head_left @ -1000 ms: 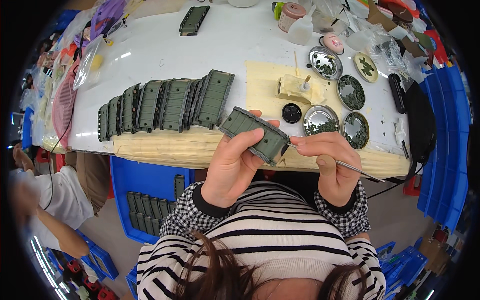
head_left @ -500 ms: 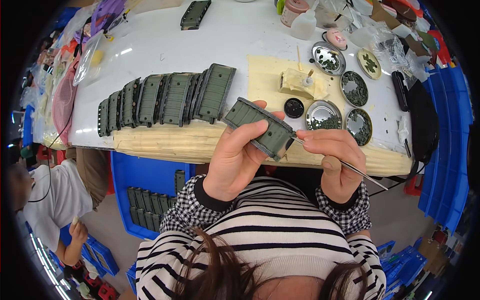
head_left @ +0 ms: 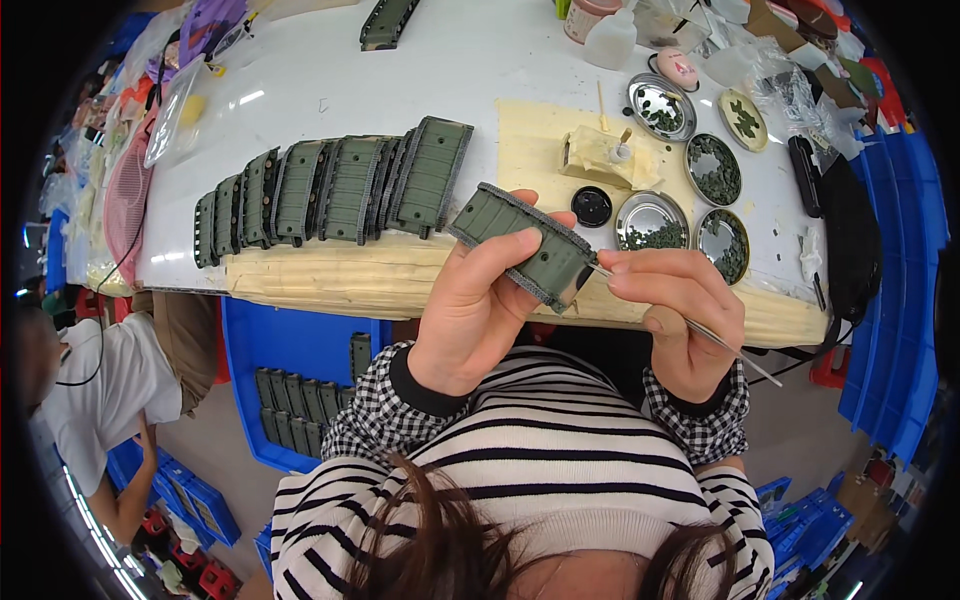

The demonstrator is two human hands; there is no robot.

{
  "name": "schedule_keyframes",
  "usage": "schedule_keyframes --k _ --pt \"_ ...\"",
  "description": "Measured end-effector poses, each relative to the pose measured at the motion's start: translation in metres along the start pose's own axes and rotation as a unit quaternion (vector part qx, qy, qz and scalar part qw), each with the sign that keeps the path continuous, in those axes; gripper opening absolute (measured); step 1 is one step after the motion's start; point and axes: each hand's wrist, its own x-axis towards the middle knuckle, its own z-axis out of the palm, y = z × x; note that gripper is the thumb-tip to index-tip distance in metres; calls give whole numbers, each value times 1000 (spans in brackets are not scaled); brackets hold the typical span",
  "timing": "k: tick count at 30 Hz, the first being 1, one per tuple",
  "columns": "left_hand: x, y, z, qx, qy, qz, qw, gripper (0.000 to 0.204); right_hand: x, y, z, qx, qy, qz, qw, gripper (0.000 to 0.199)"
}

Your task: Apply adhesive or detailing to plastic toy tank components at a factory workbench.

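My left hand (head_left: 462, 310) grips a green ribbed plastic piece (head_left: 548, 268) with grey toothed edges and a camouflage-patterned side, thumb across its top. My right hand (head_left: 690, 310) is closed around slim metal tweezers (head_left: 738, 354). Their tip meets the right end of the piece, while the other end points down to the right. What the tip grips, if anything, is too small to tell. Left of my hands, a row of similar green pieces (head_left: 350, 190) leans together along the table's near edge.
Round metal dishes (head_left: 652, 221) of small dark green parts stand at the right, near a black round lid (head_left: 591, 207) and a tape-covered block (head_left: 605, 157). A blue crate (head_left: 300, 330) holding green pieces sits below the table. Another person (head_left: 115, 390) is at the left.
Both hands keep their hold, with the right hand shifted slightly right. The view has moved a little. The other person's arm at the left has lowered.
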Motion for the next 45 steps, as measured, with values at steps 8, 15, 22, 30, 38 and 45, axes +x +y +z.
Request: schedule_keyframes --k 8,15,22,30,38,45 --pt "1 -2 -3 -44 -18 -34 998 36 0 0 -7 1 -28 -27 999 23" --pt "0 -4 -2 -19 -24 2 1000 39 -1 -3 -3 3 0 -7 1000 24" --pt "0 -3 -1 -10 -32 8 999 40 0 -6 -5 1 -11 -21 1000 25" --pt "-2 -1 0 -7 -36 8 999 39 -3 -6 -4 12 -2 -30 999 28" --pt "-2 -2 1 -5 -39 5 999 40 -4 -6 -4 6 0 -34 999 26" --pt "-2 -3 0 -3 -32 7 999 40 -5 -5 -2 0 6 -30 1000 25"
